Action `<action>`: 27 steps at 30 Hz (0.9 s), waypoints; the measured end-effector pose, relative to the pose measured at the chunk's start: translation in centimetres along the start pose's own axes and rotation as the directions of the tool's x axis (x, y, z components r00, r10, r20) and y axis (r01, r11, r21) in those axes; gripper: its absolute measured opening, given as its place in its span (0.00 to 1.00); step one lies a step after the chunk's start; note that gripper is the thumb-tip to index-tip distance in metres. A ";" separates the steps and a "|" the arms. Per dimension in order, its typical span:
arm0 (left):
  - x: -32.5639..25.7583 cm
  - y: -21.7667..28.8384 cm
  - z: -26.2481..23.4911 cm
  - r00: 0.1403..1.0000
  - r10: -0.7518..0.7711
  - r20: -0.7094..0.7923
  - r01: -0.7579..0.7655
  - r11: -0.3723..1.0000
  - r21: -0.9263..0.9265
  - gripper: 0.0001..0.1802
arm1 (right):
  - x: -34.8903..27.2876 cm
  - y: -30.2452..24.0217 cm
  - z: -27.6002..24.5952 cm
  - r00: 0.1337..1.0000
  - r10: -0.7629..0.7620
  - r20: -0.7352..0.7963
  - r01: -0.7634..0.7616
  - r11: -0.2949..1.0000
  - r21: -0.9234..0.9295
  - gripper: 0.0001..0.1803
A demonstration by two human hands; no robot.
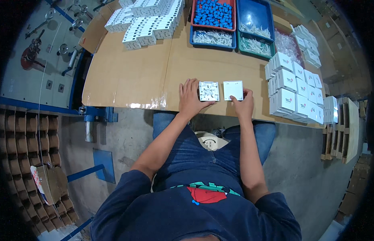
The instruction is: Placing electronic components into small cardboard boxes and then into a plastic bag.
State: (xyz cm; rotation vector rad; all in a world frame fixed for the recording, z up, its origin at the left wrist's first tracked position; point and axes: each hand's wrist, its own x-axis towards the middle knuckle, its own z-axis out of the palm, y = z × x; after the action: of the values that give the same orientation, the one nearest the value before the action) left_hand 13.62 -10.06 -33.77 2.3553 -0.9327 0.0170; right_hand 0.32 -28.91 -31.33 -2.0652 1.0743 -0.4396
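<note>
My left hand [190, 98] is around the left side of a white square plastic housing [209, 91], with the thumb along its near edge. The housing lies open side up, and small white parts show inside it. Just to the right, a flat white square cover [233, 90] lies on the cardboard-topped table [126, 76]. My right hand [244, 105] grips the cover at its near right corner, the thumb on its face. A narrow gap separates the two pieces.
White housings [151, 30] are stacked at the back left. Behind my hands stand a red tray [194, 25] of blue parts, blue trays [271, 20] and a green tray [257, 53] with white pieces. Stacked white square units [289, 82] fill the right side, near the table's front edge.
</note>
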 end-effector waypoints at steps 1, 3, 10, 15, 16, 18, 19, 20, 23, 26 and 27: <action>-0.1 0.1 -0.3 0.999 -0.030 0.015 0.031 0.997 -0.066 0.58 | 0.3 1.3 0.4 1.000 -0.005 -0.007 0.005 1.000 0.004 0.29; 0.0 -0.6 0.0 0.999 -0.035 0.020 0.038 0.984 -0.174 0.58 | 0.9 3.8 1.3 0.998 -0.064 -0.024 0.068 0.922 0.381 0.22; -2.3 2.7 -2.7 0.965 -0.096 0.244 0.253 0.104 -0.962 0.51 | 0.2 2.0 -0.7 0.987 0.087 0.132 -0.156 0.412 0.898 0.17; -3.4 5.1 -6.0 0.895 0.225 0.384 0.445 -0.488 -0.751 0.41 | -0.9 0.1 -2.5 0.927 0.007 0.374 -0.372 0.121 0.920 0.25; -3.4 5.3 -6.4 0.879 0.273 0.392 0.475 -0.586 -0.657 0.41 | -1.1 -0.1 -2.7 0.902 -0.049 0.430 -0.424 0.094 0.901 0.28; -3.5 5.5 -7.0 0.892 0.269 0.363 0.449 -0.621 -0.643 0.36 | -1.2 0.0 -2.9 0.883 -0.117 0.455 -0.448 0.079 0.890 0.29; -3.3 5.4 -7.1 0.891 0.238 0.388 0.437 -0.681 -0.587 0.34 | -1.3 0.0 -3.1 0.859 -0.188 0.476 -0.473 0.064 0.879 0.30; -3.1 5.2 -7.2 0.886 0.206 0.415 0.419 -0.737 -0.531 0.31 | -1.5 -0.6 -3.3 0.860 -0.186 0.476 -0.473 0.064 0.879 0.30; -3.4 4.7 -6.4 0.886 0.176 0.429 0.409 -0.733 -0.544 0.30 | -2.0 -2.3 -4.1 0.847 -0.277 0.454 -0.471 0.006 0.882 0.31; -3.5 4.6 -6.0 0.863 0.144 0.485 0.406 -0.768 -0.495 0.31 | -2.3 -2.8 -4.4 0.843 -0.263 0.469 -0.481 0.020 0.877 0.30; -3.5 4.6 -5.8 0.837 0.133 0.531 0.406 -0.802 -0.439 0.32 | -2.3 -2.8 -4.4 0.838 -0.270 0.474 -0.495 -0.010 0.869 0.30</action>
State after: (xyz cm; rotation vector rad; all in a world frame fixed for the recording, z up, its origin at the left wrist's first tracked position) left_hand 9.31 -7.42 -27.34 0.1247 0.1462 -1.1051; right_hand -2.15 -28.04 -26.28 -0.5479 0.2430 -0.3184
